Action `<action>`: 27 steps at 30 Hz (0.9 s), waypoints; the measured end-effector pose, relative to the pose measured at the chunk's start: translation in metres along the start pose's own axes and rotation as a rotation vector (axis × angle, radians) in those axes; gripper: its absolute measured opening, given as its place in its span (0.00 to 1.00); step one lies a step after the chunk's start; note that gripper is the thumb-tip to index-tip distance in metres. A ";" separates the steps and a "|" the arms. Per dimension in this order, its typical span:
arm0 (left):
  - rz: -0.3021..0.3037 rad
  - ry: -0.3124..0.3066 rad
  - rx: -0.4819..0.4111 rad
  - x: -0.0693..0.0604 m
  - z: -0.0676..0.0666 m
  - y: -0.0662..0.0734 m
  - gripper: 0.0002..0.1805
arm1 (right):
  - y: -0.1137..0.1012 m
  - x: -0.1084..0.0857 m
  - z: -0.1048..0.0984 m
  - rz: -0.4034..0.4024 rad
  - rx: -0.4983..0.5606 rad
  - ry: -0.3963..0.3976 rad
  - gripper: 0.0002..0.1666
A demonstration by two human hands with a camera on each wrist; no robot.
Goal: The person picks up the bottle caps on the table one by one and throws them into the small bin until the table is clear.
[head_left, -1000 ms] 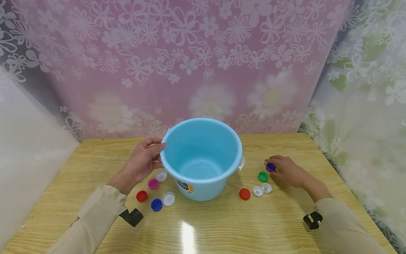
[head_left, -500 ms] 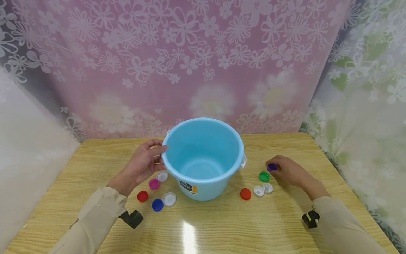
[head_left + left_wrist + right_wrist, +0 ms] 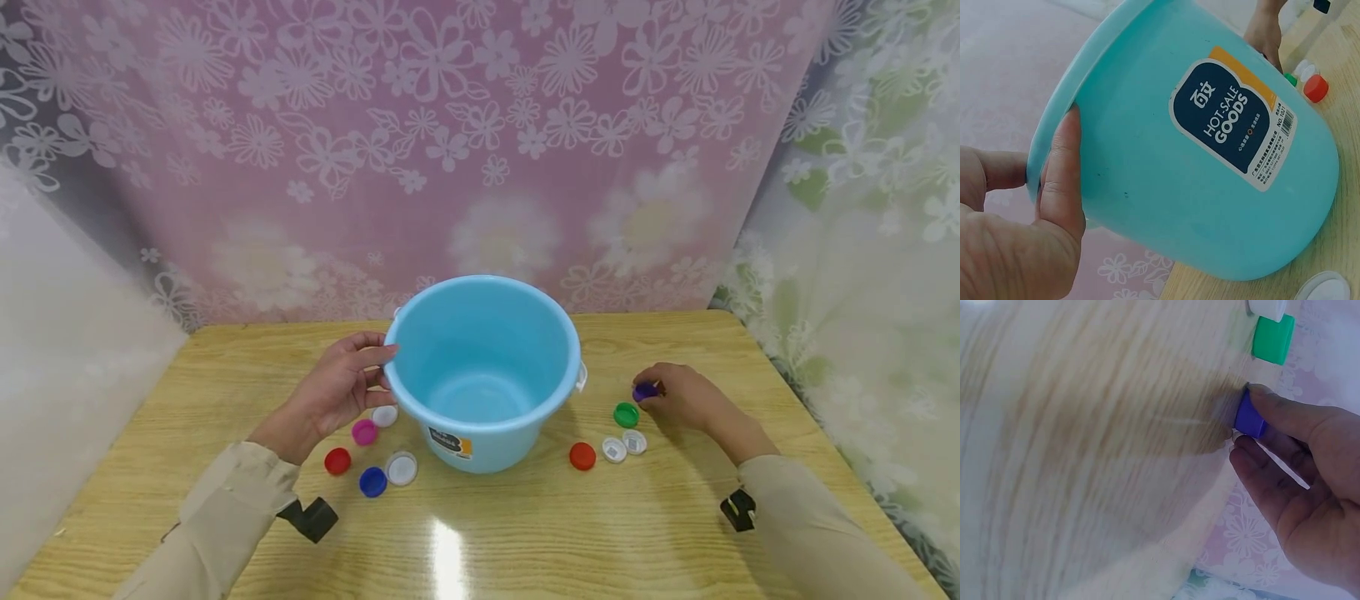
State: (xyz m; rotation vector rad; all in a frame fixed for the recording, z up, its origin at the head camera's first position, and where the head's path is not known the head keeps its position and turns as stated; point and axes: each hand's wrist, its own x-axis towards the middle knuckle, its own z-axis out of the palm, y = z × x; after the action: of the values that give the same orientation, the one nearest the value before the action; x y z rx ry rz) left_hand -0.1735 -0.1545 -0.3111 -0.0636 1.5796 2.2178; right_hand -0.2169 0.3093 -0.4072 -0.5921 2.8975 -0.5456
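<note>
A light blue bucket [image 3: 487, 350] stands in the middle of the table, and its inside shows no contents. My left hand [image 3: 330, 392] grips its rim on the left, the thumb over the edge and fingers outside; the left wrist view shows this pinch beside the bucket's label [image 3: 1235, 119]. On the right, my right hand [image 3: 690, 402] pinches a purple bottle cap [image 3: 1250, 415] between thumb and fingers, tilted at the table surface. Close to that hand lie a green cap [image 3: 626, 414], two white caps [image 3: 614, 450] and an orange-red cap [image 3: 582, 456].
Left of the bucket lie a pink cap [image 3: 365, 432], a red cap [image 3: 337, 461], a blue cap [image 3: 372, 482] and two white caps [image 3: 401, 468]. The wooden table [image 3: 510, 542] ends at a floral curtain [image 3: 495, 167] behind. A white handle [image 3: 582, 377] hangs on the bucket's right side.
My right fingers have closed on the purple cap and tipped it up from lying flat. The left hand keeps its hold on the bucket rim; the bucket has barely shifted.
</note>
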 end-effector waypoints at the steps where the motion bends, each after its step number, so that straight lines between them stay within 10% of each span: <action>1: -0.001 -0.001 0.003 0.000 0.000 0.000 0.13 | 0.000 0.000 0.000 0.000 -0.001 -0.001 0.12; 27: 0.006 -0.030 0.002 -0.002 -0.002 0.000 0.12 | 0.001 -0.007 0.000 -0.017 0.022 0.002 0.16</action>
State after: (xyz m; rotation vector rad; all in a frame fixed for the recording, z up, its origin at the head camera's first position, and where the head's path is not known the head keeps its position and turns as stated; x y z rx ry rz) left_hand -0.1721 -0.1570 -0.3112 -0.0250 1.5677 2.2115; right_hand -0.2111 0.3123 -0.4072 -0.6134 2.8870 -0.5805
